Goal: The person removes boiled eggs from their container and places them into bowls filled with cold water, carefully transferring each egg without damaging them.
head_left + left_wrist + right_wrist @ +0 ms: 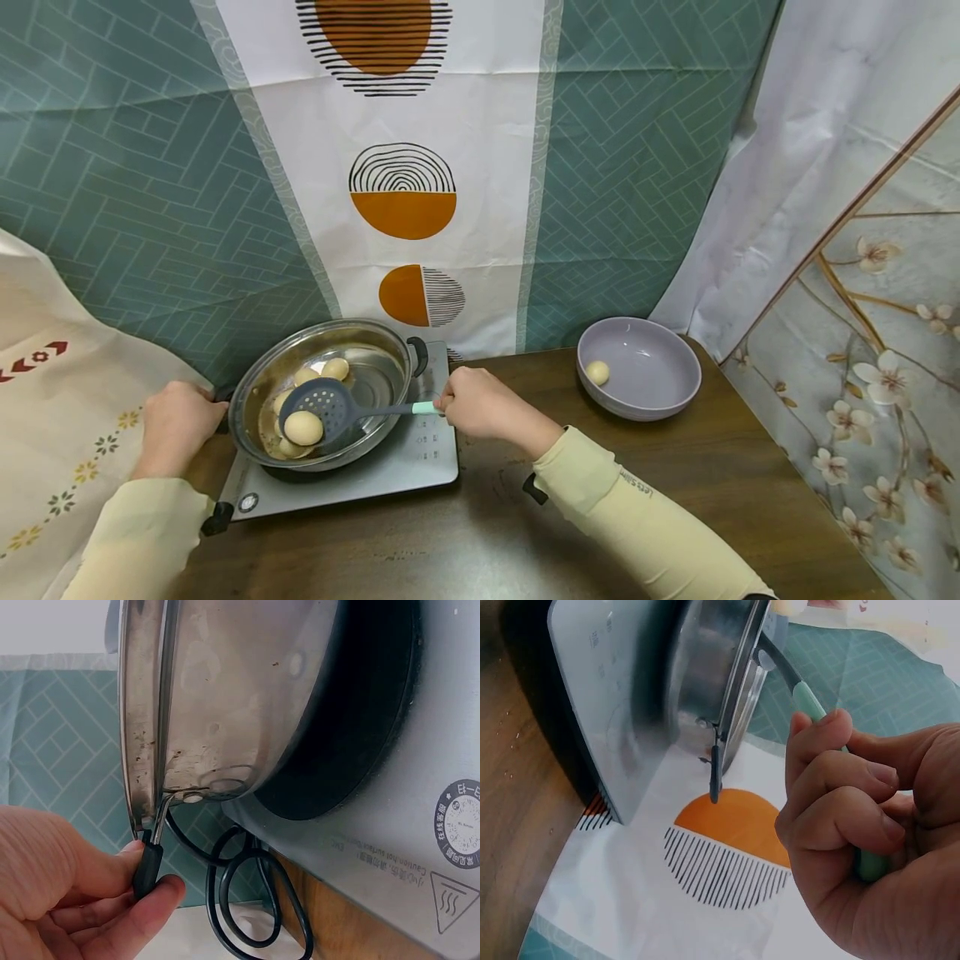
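A steel pan (375,333) with black side handles holds several pale eggs (335,369). My left hand (177,421) is at its left side; in the left wrist view, thumb and fingers pinch the black pan handle (148,871). My right hand (480,404) curls round the mint-green handle of a slotted skimmer (341,408), also seen in the right wrist view as a green handle (810,701). On the skimmer's grey head lies one egg (303,428), over the pan. A lilac bowl (652,367) to the right contains one egg (597,372).
Under the pan is a flat induction cooktop (352,492) on a dark wooden table (510,517). A black cord (262,885) hangs coiled near the cooktop's left side. Patterned curtains (495,167) close off the back, and a cream cloth (67,450) is at the left.
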The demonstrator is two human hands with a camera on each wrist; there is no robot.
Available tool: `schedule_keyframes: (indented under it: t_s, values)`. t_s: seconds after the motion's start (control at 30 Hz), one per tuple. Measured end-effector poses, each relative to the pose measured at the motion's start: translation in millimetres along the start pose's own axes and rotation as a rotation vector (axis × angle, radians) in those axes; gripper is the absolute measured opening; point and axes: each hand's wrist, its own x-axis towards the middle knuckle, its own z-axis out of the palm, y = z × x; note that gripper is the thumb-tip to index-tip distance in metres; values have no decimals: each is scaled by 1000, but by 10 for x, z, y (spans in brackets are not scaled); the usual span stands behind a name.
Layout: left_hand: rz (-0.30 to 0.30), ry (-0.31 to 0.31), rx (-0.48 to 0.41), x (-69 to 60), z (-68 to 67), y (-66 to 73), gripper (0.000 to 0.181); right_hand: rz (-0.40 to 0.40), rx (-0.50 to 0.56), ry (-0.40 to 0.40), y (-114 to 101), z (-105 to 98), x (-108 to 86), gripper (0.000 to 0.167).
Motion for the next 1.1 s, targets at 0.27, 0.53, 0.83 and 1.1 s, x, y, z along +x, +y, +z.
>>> schedule_keyframes:
  t_s: [0.27, 0.53, 0.83, 1.1]
  values:
    - [-28, -14, 0, -27, 1, -10, 44, 13, 10, 36, 34, -95, -19, 39]
    - [-27, -19, -2, -15, -10, 21, 45, 19, 28, 69, 126, -188, -47, 36]
    - [-16, 2, -5, -25, -4, 35, 46, 33, 33, 98, 194, -287, -94, 37]
    - [-26, -12, -7, -22, -8, 26, 44, 50, 23, 116, 256, -386, -168, 39]
